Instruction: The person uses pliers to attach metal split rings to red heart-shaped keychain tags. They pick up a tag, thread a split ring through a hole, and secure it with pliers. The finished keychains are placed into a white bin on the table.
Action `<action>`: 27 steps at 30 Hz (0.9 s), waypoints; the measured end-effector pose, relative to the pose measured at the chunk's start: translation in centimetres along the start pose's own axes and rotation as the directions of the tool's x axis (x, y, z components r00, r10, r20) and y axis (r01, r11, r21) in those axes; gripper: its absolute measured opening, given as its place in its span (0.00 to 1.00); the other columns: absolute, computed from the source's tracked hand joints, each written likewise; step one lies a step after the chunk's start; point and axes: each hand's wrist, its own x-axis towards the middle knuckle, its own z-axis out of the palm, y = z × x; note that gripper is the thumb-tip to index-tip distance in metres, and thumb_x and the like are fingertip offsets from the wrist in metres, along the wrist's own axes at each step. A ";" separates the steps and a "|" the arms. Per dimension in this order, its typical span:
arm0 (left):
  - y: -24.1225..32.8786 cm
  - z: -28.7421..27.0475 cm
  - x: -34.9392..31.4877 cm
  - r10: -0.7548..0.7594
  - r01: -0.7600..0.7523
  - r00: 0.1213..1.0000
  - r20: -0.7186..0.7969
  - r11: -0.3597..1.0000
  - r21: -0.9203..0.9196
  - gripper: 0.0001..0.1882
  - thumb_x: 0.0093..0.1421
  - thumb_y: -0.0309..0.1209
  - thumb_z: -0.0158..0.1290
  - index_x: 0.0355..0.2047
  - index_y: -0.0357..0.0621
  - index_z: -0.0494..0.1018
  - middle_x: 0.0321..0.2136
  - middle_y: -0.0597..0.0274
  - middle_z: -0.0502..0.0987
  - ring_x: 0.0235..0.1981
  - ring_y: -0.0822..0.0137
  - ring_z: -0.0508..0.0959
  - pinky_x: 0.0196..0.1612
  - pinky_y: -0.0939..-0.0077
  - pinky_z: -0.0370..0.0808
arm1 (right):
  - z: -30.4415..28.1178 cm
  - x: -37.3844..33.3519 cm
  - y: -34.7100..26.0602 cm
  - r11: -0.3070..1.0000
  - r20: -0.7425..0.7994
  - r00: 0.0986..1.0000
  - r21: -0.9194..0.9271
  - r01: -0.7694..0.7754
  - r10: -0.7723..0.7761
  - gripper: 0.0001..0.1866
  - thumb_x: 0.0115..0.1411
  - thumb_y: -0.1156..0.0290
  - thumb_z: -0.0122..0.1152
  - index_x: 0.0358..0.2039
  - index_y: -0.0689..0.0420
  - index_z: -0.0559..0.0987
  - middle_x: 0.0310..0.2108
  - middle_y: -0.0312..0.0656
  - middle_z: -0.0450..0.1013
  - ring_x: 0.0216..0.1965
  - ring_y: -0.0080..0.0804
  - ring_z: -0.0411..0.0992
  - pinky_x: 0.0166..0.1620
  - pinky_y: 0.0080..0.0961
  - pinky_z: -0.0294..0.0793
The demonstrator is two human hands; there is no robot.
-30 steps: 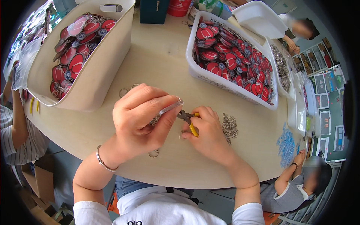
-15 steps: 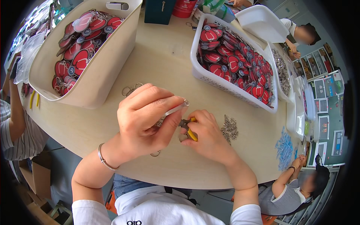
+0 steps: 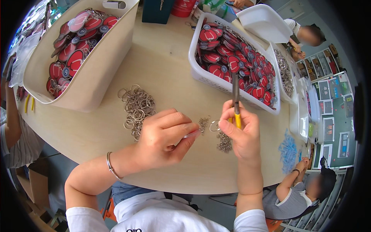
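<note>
My left hand (image 3: 164,135) is closed in a pinch on a thin, pale flat piece (image 3: 192,133), seen nearly edge-on. My right hand (image 3: 245,129) grips pliers (image 3: 236,92) with yellow handles, their dark jaws pointing away from me. Its thumb and a finger also pinch a split key ring (image 3: 215,125). Between the hands are short bits of chain (image 3: 203,123); I cannot tell whether they hang from the ring or lie on the table. Left of them is a pile of key rings (image 3: 139,108), partly behind my left hand. A small metal-part heap (image 3: 224,143) lies beside my right wrist.
A cream bin (image 3: 112,58) of red keychains stands at the left, and a white basket (image 3: 232,87) of more at the far right. Further right are a tray of metal parts (image 3: 284,73) and a blue pile (image 3: 288,150). Other people sit around the table (image 3: 162,65).
My hands have come apart. The right one has moved right, with the pliers now turned upward and a key ring showing in its fingers. The left has lowered slightly, uncovering the ring pile.
</note>
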 end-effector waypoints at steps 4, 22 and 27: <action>0.5 0.4 -0.1 0.020 -0.019 1.000 0.014 0.999 -0.046 0.11 0.40 0.16 0.62 0.27 0.37 0.79 0.23 0.61 0.75 0.17 0.68 0.70 0.18 0.76 0.64 | -0.4 -0.6 0.0 0.959 0.065 0.997 0.279 -0.052 0.035 0.07 0.54 0.73 0.67 0.28 0.60 0.77 0.34 0.35 0.63 0.32 0.19 0.60 0.35 0.16 0.59; 1.2 0.9 -0.9 0.059 -0.059 0.998 -0.001 0.993 -0.106 0.15 0.36 0.18 0.62 0.30 0.35 0.79 0.24 0.58 0.76 0.18 0.66 0.70 0.18 0.76 0.64 | 1.7 -1.8 -0.8 0.856 0.218 0.966 0.463 -0.228 0.140 0.17 0.50 0.59 0.71 0.27 0.57 0.75 0.35 0.38 0.62 0.39 0.29 0.59 0.46 0.26 0.58; 1.1 1.1 -0.9 0.064 -0.065 0.998 -0.012 0.990 -0.124 0.15 0.37 0.19 0.62 0.30 0.35 0.79 0.25 0.58 0.76 0.18 0.66 0.70 0.18 0.77 0.65 | 2.1 -1.9 -0.9 0.852 0.220 0.962 0.462 -0.247 0.160 0.17 0.50 0.59 0.72 0.26 0.56 0.74 0.35 0.36 0.61 0.38 0.28 0.59 0.45 0.25 0.58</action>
